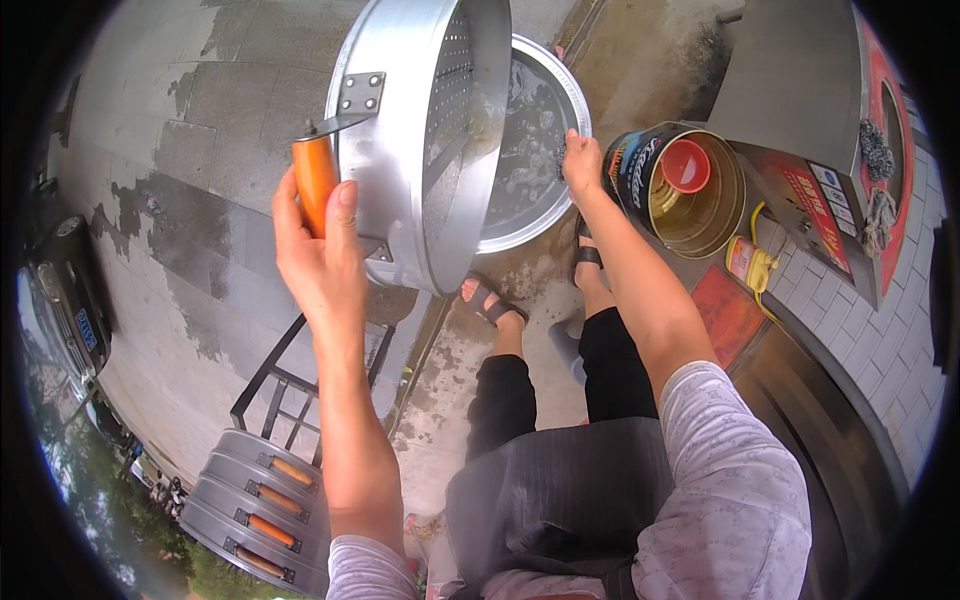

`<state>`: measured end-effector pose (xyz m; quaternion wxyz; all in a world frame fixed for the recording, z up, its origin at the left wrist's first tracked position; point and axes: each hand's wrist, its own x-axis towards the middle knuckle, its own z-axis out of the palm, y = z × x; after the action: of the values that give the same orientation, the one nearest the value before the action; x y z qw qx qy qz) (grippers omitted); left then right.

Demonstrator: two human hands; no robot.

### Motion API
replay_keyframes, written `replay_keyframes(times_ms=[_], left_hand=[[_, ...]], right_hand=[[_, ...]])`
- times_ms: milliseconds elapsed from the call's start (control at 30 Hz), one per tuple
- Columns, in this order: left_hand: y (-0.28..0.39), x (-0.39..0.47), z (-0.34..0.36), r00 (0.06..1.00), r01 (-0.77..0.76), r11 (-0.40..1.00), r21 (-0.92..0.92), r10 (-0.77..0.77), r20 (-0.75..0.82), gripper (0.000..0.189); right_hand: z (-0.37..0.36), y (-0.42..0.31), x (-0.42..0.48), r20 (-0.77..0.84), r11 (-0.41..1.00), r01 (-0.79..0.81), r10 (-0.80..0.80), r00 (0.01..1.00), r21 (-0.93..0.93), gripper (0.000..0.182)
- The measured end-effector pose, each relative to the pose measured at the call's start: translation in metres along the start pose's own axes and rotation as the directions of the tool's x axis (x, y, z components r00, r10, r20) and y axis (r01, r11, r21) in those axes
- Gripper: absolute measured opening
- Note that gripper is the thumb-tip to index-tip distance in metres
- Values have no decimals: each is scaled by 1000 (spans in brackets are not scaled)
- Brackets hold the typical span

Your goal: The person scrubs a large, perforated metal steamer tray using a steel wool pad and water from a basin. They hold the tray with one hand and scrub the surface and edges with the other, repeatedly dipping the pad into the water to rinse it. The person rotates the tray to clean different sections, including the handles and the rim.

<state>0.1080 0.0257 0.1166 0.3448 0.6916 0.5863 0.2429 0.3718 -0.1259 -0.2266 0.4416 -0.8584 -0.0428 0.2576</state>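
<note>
My left hand [319, 244] is closed around the orange handle [313, 180] of an aluminium steamer tier [390, 172]. The tier is tipped on its side, with its perforated bottom [454, 82] partly visible through the open side. Behind it sits a wide metal basin [577, 97] of water with suds, partly hidden by the tier. Over the basin's right rim, my right hand [583, 165] grips a steel wool scrubber [561, 157], mostly covered by the fingers. The scrubber is apart from the tier.
Right of the basin stands a metal bucket [637, 169] with a red plastic bowl [685, 166] inside. Near it are a yellow bottle [750, 262] and a stainless steel cabinet [795, 90]. Several stacked steamer tiers [259, 502] stand lower left beside a black metal frame [277, 375]. A parked car [71, 300] is far left.
</note>
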Motion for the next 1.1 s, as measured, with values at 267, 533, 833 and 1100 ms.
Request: replay_keyframes(times_ms=[267, 533, 833, 1100], left_hand=[[-18, -10, -33, 981, 193, 819, -541, -163, 104, 60], [4, -28, 0, 955, 295, 664, -687, -239, 179, 58], [48, -4, 22, 939, 319, 764, -560, -334, 80, 47], [25, -22, -16, 953, 301, 739, -603, -250, 171, 52]], right_hand=[[89, 127, 70, 521, 451, 699, -466, 715, -555, 15], [103, 179, 64, 582, 534, 442, 120, 804, -720, 22], [15, 2, 21, 613, 874, 445, -246, 751, -195, 13], [-10, -33, 42, 531, 845, 514, -371, 762, -146, 14]])
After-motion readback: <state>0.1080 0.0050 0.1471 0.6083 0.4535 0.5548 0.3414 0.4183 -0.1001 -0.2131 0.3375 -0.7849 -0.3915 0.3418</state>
